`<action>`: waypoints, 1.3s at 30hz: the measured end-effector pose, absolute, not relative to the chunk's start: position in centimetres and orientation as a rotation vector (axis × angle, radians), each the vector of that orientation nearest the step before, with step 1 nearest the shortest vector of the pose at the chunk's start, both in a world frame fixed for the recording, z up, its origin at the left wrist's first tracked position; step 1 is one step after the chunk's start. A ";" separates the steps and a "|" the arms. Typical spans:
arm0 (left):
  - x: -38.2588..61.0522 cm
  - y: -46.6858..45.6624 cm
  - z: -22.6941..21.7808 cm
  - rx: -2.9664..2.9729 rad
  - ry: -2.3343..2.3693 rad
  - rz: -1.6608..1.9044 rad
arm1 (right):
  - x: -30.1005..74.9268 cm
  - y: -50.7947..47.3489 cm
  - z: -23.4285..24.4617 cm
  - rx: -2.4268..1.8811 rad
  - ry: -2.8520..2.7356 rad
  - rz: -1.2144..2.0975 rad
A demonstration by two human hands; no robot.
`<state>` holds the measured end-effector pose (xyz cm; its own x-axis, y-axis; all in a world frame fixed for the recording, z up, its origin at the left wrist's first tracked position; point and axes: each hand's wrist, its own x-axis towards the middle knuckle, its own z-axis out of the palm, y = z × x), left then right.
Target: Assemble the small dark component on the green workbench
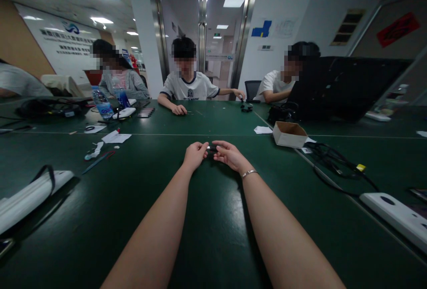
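Above the green table (213, 218), my two hands meet around a small dark piece with a silvery end (212, 148); it is too small to tell its kind. My left hand (195, 156) pinches the silvery end between thumb and forefinger. On the other side, my right hand (231, 156), with a bracelet (249, 173) at its wrist, holds the black end between thumb and fingers. Part of the piece is hidden by the fingertips.
An open cardboard box (289, 135), black cables (333, 160) and a white power strip (396, 213) lie to the right. Scraps of paper (116, 137), a blue tool (98, 162), a bottle (102, 103) and another power strip (33, 195) are left. Several people sit across.
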<state>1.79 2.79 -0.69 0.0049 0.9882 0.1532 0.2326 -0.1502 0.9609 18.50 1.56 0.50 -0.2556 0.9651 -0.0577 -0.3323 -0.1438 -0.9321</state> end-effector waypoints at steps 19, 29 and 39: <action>2.6 1.2 0.6 1.961 1.662 0.951 | 18.5 2.0 0.1 -0.893 -1.107 1.587; 2.2 1.7 0.2 1.766 1.500 1.130 | 18.1 2.4 0.3 -0.851 -1.162 1.500; 2.1 2.9 -0.8 1.427 1.229 1.263 | 18.0 2.4 0.1 -0.908 -1.111 1.475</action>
<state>2.14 2.89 -0.84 0.0084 0.9872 0.1594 0.1326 -0.1591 0.9783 17.96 2.44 0.13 -0.1819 0.9832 0.0125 -0.2836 -0.0403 -0.9581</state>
